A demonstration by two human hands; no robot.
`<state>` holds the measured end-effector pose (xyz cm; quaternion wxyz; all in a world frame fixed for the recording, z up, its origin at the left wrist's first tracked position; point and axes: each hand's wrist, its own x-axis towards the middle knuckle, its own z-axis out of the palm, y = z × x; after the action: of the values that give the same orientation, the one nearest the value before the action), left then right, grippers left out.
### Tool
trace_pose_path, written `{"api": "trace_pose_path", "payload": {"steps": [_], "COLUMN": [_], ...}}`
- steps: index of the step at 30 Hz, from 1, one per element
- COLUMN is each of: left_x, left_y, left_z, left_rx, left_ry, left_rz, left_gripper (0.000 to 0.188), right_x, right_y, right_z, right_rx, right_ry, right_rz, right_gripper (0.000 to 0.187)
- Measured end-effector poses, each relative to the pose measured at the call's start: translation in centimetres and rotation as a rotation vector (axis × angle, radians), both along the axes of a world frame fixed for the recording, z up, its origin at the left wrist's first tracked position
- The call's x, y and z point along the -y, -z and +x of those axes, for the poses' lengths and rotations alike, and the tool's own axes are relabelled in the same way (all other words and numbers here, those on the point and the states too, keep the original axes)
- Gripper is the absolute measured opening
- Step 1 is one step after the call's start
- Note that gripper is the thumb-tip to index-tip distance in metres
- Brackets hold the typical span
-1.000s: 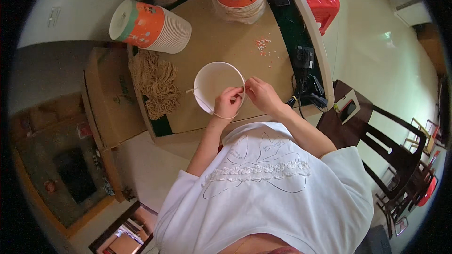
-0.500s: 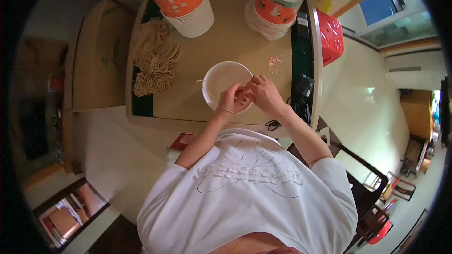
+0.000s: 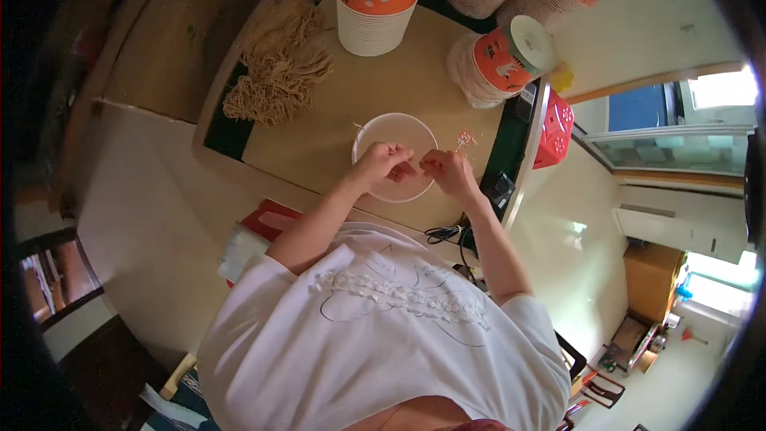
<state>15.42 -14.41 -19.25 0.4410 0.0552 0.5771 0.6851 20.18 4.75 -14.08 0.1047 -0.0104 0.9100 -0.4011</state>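
Over a white paper bucket (image 3: 396, 129) my left hand (image 3: 381, 164) is pinched, its fingertips raised above the opening. My right hand (image 3: 449, 172) is pinched as well, over the bucket's right rim. A small gap lies between the hands. Whatever is between the fingertips of either hand is too fine to make out. A short piece of beige cord (image 3: 357, 125) sticks out at the bucket's upper left rim. Tiny pink and white beads (image 3: 466, 140) lie scattered on the brown board, just beyond my right hand.
A tangled hank of beige twine (image 3: 279, 72) lies at the left. Stacked paper buckets (image 3: 377, 20) stand at the back, with another wrapped stack (image 3: 499, 64) at the right. A black cable (image 3: 445, 234) and a small black box (image 3: 500, 188) sit near the right edge.
My hands, close together before, have drawn apart above the bucket. The whole view has turned, so the table appears tilted and more stacks show at the back.
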Motion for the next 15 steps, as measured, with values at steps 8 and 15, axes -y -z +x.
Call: {"api": "trace_pose_path", "payload": {"steps": [8,15], "left_x": [-0.9,0.9], "left_y": [-1.7,-7.5], "left_z": [2.9,2.5], "left_rx": [-0.723,-1.111], "left_ry": [-0.217,0.05], "left_rz": [-0.199,-0.628], "left_gripper": [0.025,0.032], "right_x": [0.0,-0.2], "right_y": [0.3,0.6], "right_z": [0.0,0.3], "right_rx": [0.012,0.011], "right_ry": [0.028,0.067], "right_rz": [-0.002,-0.078], "right_gripper": [0.012,0.012]}}
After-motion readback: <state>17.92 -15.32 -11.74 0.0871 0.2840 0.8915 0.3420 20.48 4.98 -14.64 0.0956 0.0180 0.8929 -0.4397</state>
